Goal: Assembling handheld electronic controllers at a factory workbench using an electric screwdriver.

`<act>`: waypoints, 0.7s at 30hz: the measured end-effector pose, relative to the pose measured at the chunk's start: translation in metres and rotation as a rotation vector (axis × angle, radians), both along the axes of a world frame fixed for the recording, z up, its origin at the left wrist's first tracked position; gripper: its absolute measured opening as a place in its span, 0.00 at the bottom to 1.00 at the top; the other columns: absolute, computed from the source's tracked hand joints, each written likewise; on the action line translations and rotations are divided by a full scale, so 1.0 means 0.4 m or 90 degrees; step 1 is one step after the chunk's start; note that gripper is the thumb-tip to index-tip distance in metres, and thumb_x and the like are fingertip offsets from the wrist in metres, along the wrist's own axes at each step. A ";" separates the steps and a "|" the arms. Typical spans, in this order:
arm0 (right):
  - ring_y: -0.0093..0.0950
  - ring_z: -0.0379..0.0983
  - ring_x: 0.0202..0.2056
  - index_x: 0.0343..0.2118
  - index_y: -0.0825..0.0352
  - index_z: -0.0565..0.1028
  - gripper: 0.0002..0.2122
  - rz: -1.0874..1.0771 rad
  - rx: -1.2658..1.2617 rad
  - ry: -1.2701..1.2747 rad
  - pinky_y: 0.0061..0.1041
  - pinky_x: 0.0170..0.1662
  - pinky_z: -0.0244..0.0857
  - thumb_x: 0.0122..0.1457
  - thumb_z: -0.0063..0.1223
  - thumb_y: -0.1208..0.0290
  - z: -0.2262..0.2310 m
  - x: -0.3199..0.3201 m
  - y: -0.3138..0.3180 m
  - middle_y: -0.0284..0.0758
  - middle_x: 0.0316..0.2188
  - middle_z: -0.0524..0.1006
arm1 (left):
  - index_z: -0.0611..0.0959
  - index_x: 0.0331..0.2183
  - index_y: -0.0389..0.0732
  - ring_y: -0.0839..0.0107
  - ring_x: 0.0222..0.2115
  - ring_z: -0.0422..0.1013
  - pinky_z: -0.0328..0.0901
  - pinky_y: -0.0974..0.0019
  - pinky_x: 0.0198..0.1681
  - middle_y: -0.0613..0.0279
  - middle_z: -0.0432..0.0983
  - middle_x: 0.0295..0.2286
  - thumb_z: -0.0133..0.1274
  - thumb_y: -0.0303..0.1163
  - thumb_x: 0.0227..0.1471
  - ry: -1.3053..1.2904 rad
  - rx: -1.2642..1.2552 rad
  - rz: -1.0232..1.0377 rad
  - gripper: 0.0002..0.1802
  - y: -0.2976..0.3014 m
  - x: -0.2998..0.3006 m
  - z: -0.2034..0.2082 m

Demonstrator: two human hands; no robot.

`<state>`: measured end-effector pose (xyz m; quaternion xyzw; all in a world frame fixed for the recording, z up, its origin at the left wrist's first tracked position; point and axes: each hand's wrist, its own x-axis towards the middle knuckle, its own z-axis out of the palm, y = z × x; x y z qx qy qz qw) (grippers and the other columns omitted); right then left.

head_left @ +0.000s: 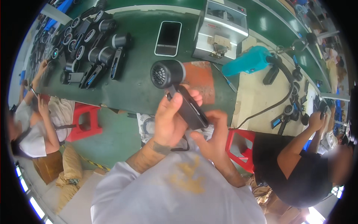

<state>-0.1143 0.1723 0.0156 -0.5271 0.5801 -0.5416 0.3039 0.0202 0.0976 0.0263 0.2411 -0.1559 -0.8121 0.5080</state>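
A black handheld blower (182, 99) with a round grilled head and a slotted handle is tilted in front of me, head up and to the left. My left hand (169, 119) is closed around its handle, thumb on the near side and fingertips showing past the far side. By the lower end of the handle is my right hand (214, 134), thumb and forefinger apart on either side of the corner. Whether it touches the handle I cannot tell.
Several similar black blowers (99, 56) crowd the green bench's left side. A phone-like device (168, 38), a silver machine (220, 33) and a teal tool (248, 61) with a dark cord lie beyond my hands. Co-workers sit left and right, near red stools (85, 121).
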 end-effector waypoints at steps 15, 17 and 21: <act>0.39 0.67 0.19 0.27 0.72 0.74 0.14 0.118 -0.090 0.128 0.36 0.23 0.60 0.62 0.61 0.65 -0.010 0.004 -0.048 0.39 0.18 0.68 | 0.71 0.55 0.36 0.61 0.49 0.74 0.69 0.55 0.57 0.52 0.76 0.48 0.51 0.44 0.67 0.019 0.019 0.035 0.25 -0.005 -0.010 -0.015; 0.37 0.67 0.19 0.28 0.72 0.74 0.14 0.123 -0.080 0.104 0.34 0.23 0.60 0.63 0.60 0.65 -0.010 0.012 -0.050 0.38 0.18 0.69 | 0.71 0.55 0.36 0.61 0.48 0.75 0.70 0.54 0.56 0.50 0.76 0.49 0.50 0.43 0.67 -0.048 -0.018 0.034 0.25 0.000 -0.012 0.004; 0.20 0.65 0.23 0.41 0.72 0.73 0.13 0.058 0.020 -0.104 0.23 0.27 0.61 0.66 0.56 0.65 -0.050 -0.006 -0.034 0.31 0.24 0.68 | 0.73 0.53 0.33 0.64 0.40 0.78 0.73 0.59 0.48 0.49 0.79 0.46 0.52 0.33 0.65 -0.322 -0.164 -0.007 0.19 -0.030 0.009 0.014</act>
